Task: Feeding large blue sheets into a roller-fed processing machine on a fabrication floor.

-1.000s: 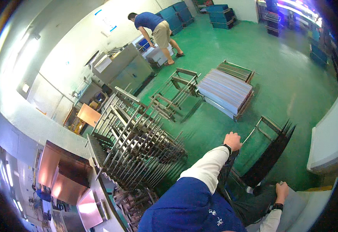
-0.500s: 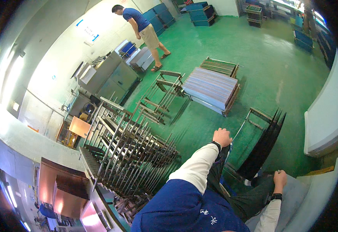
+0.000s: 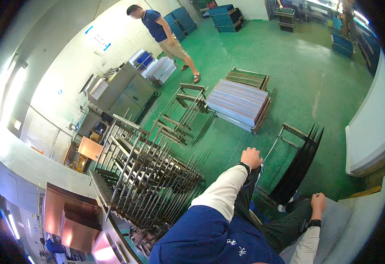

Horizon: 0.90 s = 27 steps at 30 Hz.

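My left hand [image 3: 252, 158] rests on my bent left knee, fingers curled down over it and nothing seen in them. My right hand [image 3: 319, 203] is closed loosely on my right knee, and no object shows in it. Both wrists wear dark bands. Beyond my knees, closest to my hands, is a metal rack [image 3: 285, 133] on the floor. Thin dark panels [image 3: 297, 169] stand in it in a leaning row. The undersides of my fingers are hidden.
Ahead, a rack holds many pale panels [image 3: 238, 104], with greenish panels [image 3: 248, 78] behind. Piled empty metal racks [image 3: 146, 171] rise to my left. Coppery sheets [image 3: 71, 220] lie at lower left. A person [image 3: 166, 39] stands near a grey cabinet [image 3: 122, 90]. A white casing [image 3: 368, 141] is at right.
The standing person has shifted and turned, with the feet now in another stance. Another person's legs and an arm have come into view at the far right. My hands stay in place.
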Tool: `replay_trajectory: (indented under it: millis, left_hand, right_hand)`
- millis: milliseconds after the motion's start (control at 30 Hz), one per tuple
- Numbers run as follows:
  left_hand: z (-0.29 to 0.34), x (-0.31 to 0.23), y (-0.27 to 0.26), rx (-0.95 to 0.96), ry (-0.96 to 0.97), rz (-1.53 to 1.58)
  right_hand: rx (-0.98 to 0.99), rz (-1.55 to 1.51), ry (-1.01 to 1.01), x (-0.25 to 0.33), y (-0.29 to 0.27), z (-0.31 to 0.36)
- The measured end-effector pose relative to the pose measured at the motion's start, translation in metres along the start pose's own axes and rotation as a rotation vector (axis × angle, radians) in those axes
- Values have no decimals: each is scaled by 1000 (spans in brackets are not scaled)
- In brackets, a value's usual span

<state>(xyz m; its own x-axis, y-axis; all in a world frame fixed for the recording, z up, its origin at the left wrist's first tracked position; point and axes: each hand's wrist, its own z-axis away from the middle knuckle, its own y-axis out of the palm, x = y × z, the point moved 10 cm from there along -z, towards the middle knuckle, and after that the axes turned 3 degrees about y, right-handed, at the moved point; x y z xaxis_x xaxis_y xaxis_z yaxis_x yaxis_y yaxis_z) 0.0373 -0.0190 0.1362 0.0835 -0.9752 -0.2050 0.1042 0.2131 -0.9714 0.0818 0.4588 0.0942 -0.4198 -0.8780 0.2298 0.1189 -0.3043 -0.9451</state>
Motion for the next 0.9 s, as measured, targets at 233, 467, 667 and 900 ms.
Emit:
replay_trajectory:
  millis: [233, 467, 667, 900]
  left_hand:
    - [1, 1, 2, 44, -14, 5]
    - [1, -3, 1, 50, -9, -3]
    - [1, 1, 2, -26, 16, 17]
    - [2, 0, 2, 57, -16, -9]
  right_hand:
    - [27, 17, 7, 3, -2, 1]
    - [13, -21, 10, 3, -6, 4]
    - [14, -16, -12, 4, -3, 2]
    - [42, -15, 21, 4, -5, 5]
